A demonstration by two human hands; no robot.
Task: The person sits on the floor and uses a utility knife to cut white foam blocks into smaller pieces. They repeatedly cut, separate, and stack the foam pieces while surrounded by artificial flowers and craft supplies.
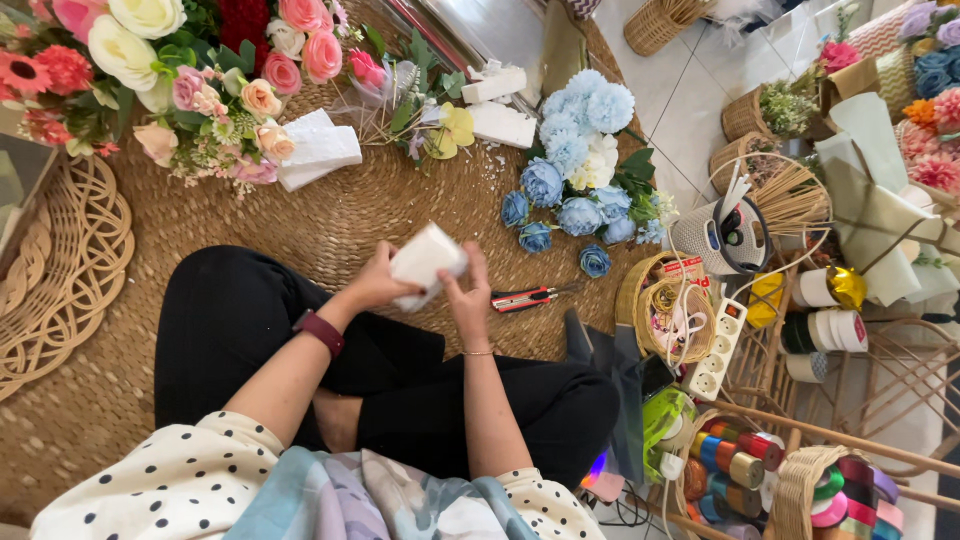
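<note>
Near the middle of the frame, both hands are clamped on a white foam block: the left hand grips its lower left side, the right hand its right edge. Just right of them a red-handled utility knife lies on the round woven mat. More white foam blocks sit in the upper left beside pink and cream flowers; blue flowers lie upper centre

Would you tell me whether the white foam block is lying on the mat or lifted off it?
Lifted: the left hand and right hand hold the white foam block above the woven mat.
</note>
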